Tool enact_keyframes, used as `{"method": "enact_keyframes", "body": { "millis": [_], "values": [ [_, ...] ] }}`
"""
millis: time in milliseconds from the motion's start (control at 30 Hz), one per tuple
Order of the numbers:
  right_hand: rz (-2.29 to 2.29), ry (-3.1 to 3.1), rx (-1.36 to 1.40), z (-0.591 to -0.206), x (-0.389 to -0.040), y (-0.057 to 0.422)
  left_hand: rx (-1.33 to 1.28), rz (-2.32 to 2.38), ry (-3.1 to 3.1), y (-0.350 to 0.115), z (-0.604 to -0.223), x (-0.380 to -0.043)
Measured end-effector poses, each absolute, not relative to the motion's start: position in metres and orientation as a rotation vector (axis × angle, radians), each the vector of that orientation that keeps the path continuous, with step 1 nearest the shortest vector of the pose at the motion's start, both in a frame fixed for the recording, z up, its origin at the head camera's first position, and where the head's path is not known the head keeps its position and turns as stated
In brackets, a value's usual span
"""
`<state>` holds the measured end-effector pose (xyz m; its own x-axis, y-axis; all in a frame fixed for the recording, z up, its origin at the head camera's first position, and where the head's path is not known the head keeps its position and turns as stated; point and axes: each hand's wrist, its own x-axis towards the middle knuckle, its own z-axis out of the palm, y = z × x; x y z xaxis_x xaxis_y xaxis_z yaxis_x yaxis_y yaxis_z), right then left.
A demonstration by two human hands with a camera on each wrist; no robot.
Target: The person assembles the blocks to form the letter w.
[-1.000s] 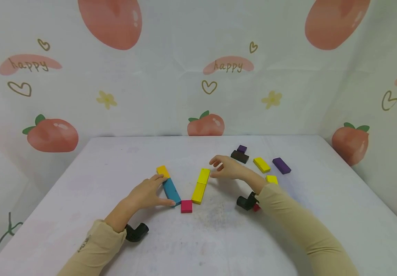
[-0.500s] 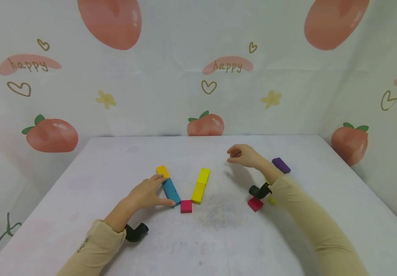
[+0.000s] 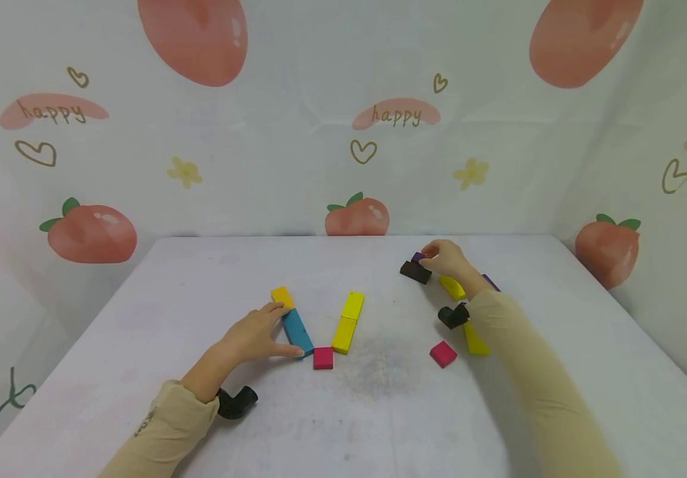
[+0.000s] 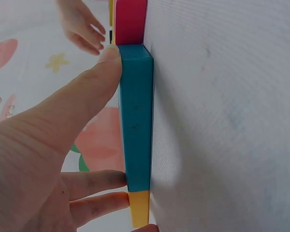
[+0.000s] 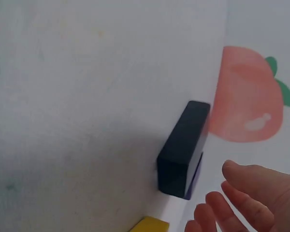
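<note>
My left hand (image 3: pixel 253 335) rests against a row made of a blue block (image 4: pixel 136 121) and an orange block (image 4: pixel 139 209). The thumb touches the blue block's near end, while fingertips touch the row's side around the joint. A red block (image 3: pixel 322 358) stands at that near end, and two yellow blocks (image 3: pixel 348 322) lie end to end slanting away from it. At the back right, my right hand (image 3: pixel 446 259) has its fingertips right at a small purple block (image 3: pixel 417 257) behind a black block (image 5: pixel 183 145). In the right wrist view its fingers are loosely bent with nothing between them.
Beneath and beside the right forearm lie a yellow block (image 3: pixel 452 287), another yellow block (image 3: pixel 476 340) and a partly hidden purple block (image 3: pixel 490 282). A loose red block (image 3: pixel 443 354) lies nearer. A printed cloth (image 3: pixel 283 133) hangs behind the table.
My right hand has moved from beside the yellow blocks to the back right, reaching the small purple block. My left hand has stayed at the blue and orange blocks.
</note>
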<state>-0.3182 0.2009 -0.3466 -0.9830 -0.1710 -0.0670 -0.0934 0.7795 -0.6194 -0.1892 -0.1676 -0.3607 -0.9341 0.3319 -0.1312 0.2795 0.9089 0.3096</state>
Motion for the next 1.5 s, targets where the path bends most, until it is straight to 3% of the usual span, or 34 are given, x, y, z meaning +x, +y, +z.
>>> {"method": "enact_keyframes", "body": {
  "millis": [467, 1167, 1500],
  "values": [
    [-0.913, 2.866, -0.078, -0.361, -0.338, 0.203, 0.458, 0.441, 2.888, -0.166, -0.358, -0.188],
    [-0.911, 2.877, -0.029, -0.361, -0.338, 0.203, 0.457, 0.444, 2.882, -0.167, -0.360, -0.190],
    [-0.959, 2.893, -0.194, -0.348, -0.327, 0.198, 0.464, 0.441, 2.889, -0.168, -0.360, -0.190]
  ]
}}
